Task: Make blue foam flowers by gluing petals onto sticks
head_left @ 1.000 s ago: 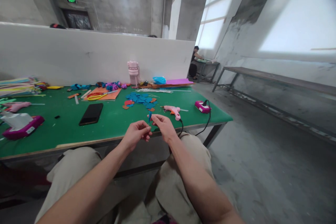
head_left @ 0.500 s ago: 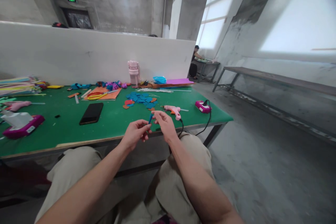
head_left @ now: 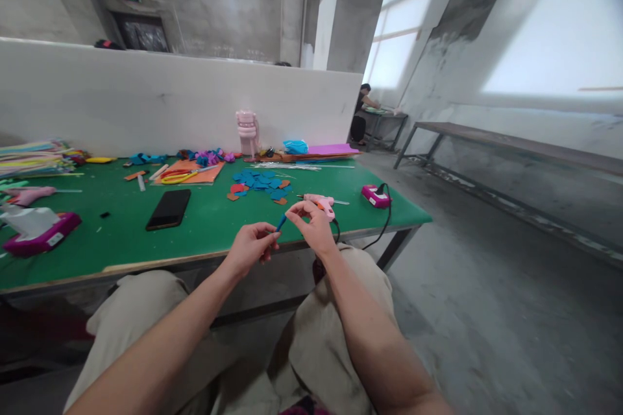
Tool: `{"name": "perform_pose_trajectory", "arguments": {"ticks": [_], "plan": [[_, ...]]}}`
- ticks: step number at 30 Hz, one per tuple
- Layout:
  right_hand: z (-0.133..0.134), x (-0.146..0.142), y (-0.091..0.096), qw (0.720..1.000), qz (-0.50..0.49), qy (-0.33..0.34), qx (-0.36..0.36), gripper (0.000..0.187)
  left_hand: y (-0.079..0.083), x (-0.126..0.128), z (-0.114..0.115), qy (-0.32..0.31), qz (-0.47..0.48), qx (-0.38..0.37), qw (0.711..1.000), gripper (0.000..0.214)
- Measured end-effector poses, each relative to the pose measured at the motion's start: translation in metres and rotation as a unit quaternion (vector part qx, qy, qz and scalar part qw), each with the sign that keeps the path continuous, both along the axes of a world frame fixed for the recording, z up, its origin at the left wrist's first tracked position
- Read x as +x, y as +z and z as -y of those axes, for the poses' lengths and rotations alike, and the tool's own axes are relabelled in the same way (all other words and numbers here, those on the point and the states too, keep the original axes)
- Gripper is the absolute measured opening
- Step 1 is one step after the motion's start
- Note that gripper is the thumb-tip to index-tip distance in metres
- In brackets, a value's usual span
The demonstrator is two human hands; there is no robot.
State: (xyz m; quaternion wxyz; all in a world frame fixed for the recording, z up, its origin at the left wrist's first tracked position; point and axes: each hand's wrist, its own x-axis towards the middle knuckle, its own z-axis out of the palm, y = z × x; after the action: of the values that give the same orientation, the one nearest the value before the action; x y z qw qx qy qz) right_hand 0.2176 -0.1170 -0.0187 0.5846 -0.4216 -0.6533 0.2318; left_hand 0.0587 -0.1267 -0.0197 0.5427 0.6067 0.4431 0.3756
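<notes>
My left hand [head_left: 250, 248] and my right hand [head_left: 313, 225] meet over the near edge of the green table [head_left: 214, 224]. Both pinch a small blue craft piece [head_left: 281, 222] between fingertips, the left from below, the right from above. Just behind my right hand lies a pink glue gun [head_left: 321, 203] with its black cord. A pile of blue and orange cut pieces [head_left: 260, 183] lies further back on the table.
A black phone [head_left: 169, 209] lies left of my hands. Yellow-handled scissors [head_left: 178, 176] rest on an orange sheet. A pink power box [head_left: 374, 195] sits at the right corner. A white partition [head_left: 170, 100] backs the table. A person sits at a far table [head_left: 384, 118].
My right hand has risen and shifted slightly right, and the blue piece has tilted with it. My left hand has barely moved.
</notes>
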Motion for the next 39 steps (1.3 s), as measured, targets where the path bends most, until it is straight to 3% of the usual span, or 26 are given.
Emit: {"name": "perform_pose_trajectory", "arguments": {"ticks": [16,29,33,36,39], "plan": [[-0.0018,-0.0031,-0.0029,0.999,0.048,-0.017,0.009,0.019,0.0045,0.0007,0.0031,-0.008,-0.004,0.001,1.0,0.024],[-0.004,-0.0047,-0.0057,0.999,-0.009,-0.002,-0.036,0.023,0.0054,0.0004,0.0037,-0.009,0.007,-0.013,1.0,0.026],[-0.0049,-0.0059,-0.0059,0.994,-0.085,0.0,-0.065,0.026,0.0035,-0.0002,0.0019,-0.001,0.033,-0.022,0.999,0.028],[-0.0022,-0.0056,-0.0034,0.987,-0.128,0.034,-0.089,0.029,0.0026,-0.001,-0.0001,0.002,0.095,-0.023,0.995,0.027],[0.0041,-0.0071,-0.0003,0.989,-0.056,0.11,-0.087,0.031,0.0033,-0.002,-0.0017,-0.005,0.133,-0.001,0.991,0.022]]}}
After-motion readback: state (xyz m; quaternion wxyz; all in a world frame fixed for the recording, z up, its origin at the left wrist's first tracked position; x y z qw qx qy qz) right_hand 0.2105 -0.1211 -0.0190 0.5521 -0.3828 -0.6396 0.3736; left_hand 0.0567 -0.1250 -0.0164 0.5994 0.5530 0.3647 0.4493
